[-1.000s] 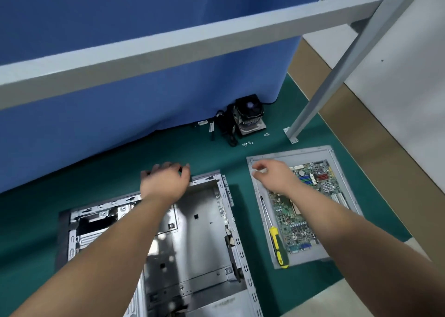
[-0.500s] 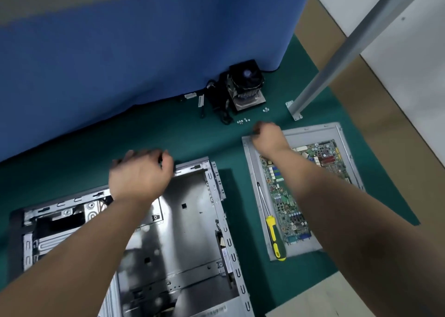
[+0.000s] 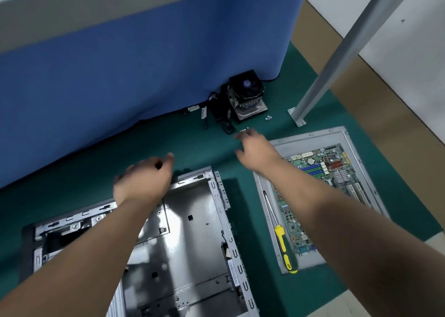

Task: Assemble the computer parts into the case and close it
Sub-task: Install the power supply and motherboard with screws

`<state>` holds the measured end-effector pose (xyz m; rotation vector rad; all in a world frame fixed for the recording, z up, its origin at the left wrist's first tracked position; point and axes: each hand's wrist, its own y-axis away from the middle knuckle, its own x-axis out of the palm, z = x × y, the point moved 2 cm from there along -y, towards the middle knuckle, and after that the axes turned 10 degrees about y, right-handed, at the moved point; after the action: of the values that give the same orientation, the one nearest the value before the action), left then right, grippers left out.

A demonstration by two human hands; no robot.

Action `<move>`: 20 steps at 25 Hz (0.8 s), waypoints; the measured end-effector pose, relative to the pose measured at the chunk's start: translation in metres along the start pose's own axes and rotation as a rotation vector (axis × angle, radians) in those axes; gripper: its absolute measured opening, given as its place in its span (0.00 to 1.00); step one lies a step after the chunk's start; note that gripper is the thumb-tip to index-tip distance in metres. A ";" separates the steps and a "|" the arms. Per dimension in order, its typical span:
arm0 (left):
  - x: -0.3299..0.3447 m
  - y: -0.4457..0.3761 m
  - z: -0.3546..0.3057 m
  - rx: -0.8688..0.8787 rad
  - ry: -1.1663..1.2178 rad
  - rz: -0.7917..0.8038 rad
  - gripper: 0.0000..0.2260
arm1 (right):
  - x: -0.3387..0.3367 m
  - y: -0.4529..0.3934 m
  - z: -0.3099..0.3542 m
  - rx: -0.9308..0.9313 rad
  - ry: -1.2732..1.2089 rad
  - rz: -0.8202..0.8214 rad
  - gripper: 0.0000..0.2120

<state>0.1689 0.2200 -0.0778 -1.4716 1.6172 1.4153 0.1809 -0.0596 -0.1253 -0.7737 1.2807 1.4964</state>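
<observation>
Head view: open metal case (image 3: 192, 232) lies bare inside; left hand (image 3: 144, 179) grip, right hand (image 3: 257, 148) grip released.

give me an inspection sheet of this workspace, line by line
surface: dark green mat over a pale table.
job's things: open grey metal computer case, its bay bare; green motherboard lying on a flat grey side panel; black cooler fan with metal heatsink at the back; small silver screws beside it.
clutter: yellow-and-black screwdriver on the panel's near edge.
grippers: left hand above the case's far rim, fingers blurred; right hand reaching toward the screws, holding nothing.
cables: black wires trailing from the cooler.
surroundings: blue cloth screen; slanted grey metal post; tan floor.
</observation>
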 end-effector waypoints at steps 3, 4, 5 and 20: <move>0.003 0.000 0.000 -0.032 -0.038 -0.045 0.25 | -0.005 -0.042 0.022 0.027 -0.064 -0.039 0.24; 0.003 -0.001 0.000 -0.031 -0.049 -0.062 0.23 | -0.005 -0.054 0.025 0.051 -0.083 -0.042 0.24; 0.004 -0.001 -0.001 -0.028 -0.055 -0.073 0.22 | -0.004 -0.065 0.027 0.074 -0.098 -0.037 0.24; 0.005 0.006 -0.002 0.005 -0.024 -0.165 0.24 | 0.005 -0.028 0.018 0.301 -1.018 -0.522 0.07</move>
<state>0.1624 0.2157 -0.0802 -1.5410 1.4477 1.3311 0.2079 -0.0423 -0.1348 -0.0606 0.4444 0.9853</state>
